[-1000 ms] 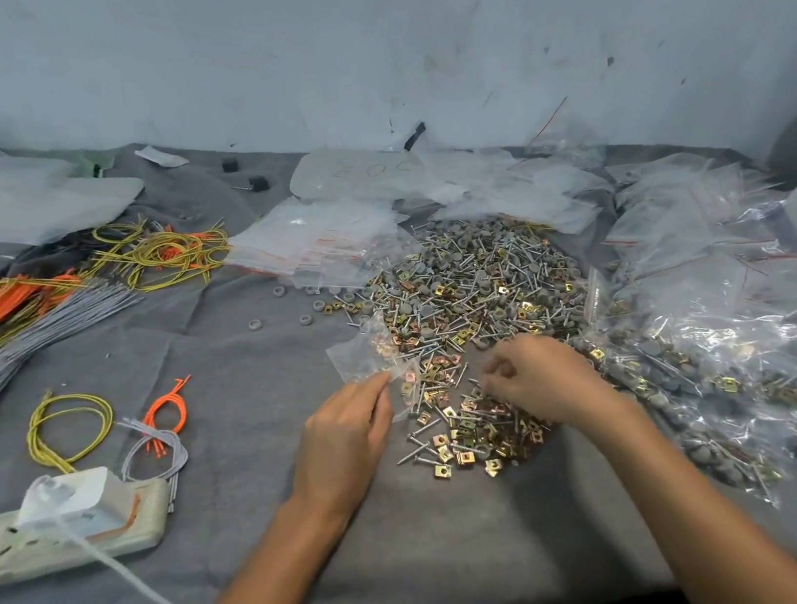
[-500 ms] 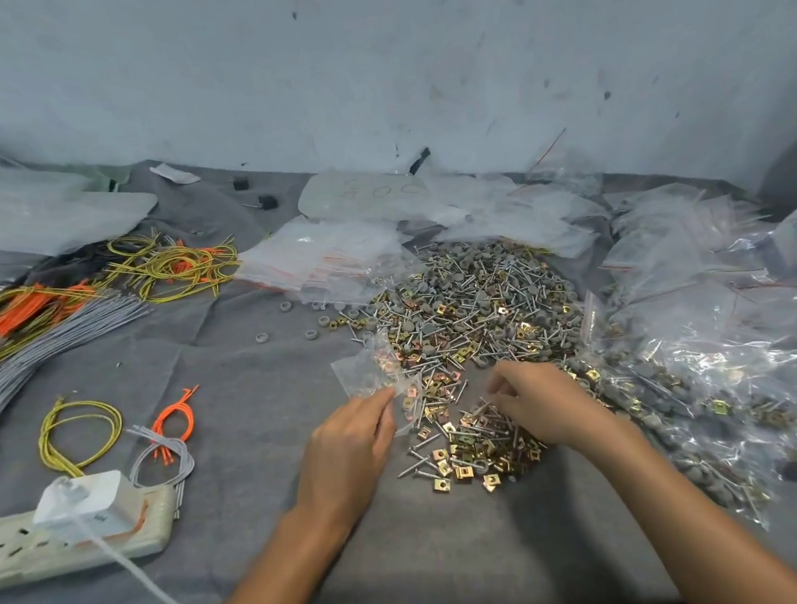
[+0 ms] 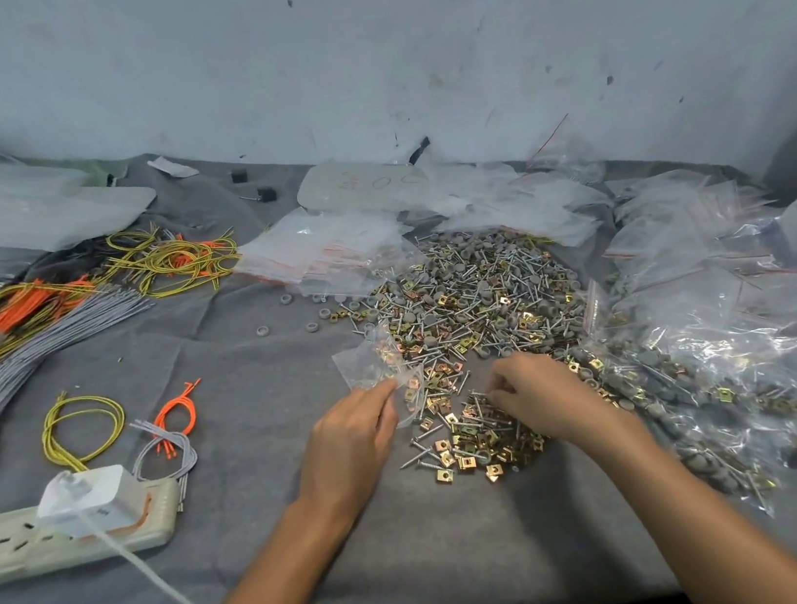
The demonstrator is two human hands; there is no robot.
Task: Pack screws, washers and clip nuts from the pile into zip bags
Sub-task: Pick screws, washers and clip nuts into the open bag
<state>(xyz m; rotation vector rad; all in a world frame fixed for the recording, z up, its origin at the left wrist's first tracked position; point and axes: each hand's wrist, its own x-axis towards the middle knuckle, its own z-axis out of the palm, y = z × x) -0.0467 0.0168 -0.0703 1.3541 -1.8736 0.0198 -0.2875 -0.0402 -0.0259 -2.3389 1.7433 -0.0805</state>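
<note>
1. We take the pile of mixed hardware as our landmark. It lies spread on the grey cloth.
2. At the pile's left edge, the left hand pinches the near corner of a small clear zip bag between thumb and fingertips. The bag lies partly over the pile's edge, and a few gold pieces show through its plastic.
3. On the pile's near part rests the right hand, its fingers bent down and their tips drawn close among the hardware. We cannot tell whether they have caught a piece.
4. Along the near edge, just below both hands, we see mostly gold clip nuts, with a few screws lying flat among them.
5. Just left of the pile, a few grey washers lie loose on the cloth, apart from one another.
6. To the right of the pile, and touching its edge, is a heap of filled bags.
7. Behind the pile, toward its left, lies a flat stack of empty bags.
8. Well to the left of the pile we make out a bundle of grey wires, a yellow wire loop and some orange wires.
9. Nearer than these lies a power strip with a white charger plugged into it.
</note>
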